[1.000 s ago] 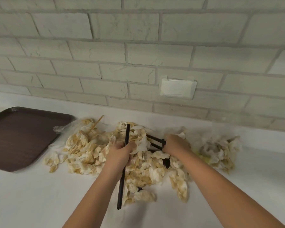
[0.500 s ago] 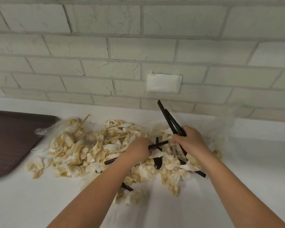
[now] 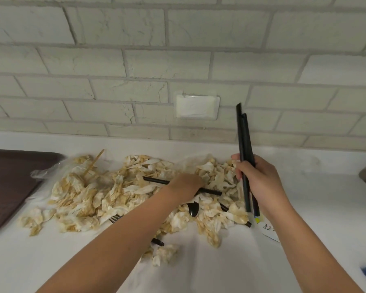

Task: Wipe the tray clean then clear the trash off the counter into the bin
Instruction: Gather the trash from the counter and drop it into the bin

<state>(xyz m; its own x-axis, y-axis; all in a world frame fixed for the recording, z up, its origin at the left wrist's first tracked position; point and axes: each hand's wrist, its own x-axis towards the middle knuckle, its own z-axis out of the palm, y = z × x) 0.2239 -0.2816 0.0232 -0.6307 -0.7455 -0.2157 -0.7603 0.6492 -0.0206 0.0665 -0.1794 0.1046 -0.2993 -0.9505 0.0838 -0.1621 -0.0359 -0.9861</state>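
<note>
Trash pile (image 3: 118, 197), stained tissue scraps mixed with black cutlery, lies mid-frame on the white worktop (image 3: 51, 261), just beside the brown tray (image 3: 13, 182) at far left. The left hand (image 3: 186, 185) reaches into the pile, its grip closed over a lone straw (image 3: 156, 180) lying flat. The right hand (image 3: 260, 180), centre-right, has its grip wrapped round a straw bundle (image 3: 244, 149) held upright. Judgement: long pieces are being gathered first for one carry. The bin is not in view.
</note>
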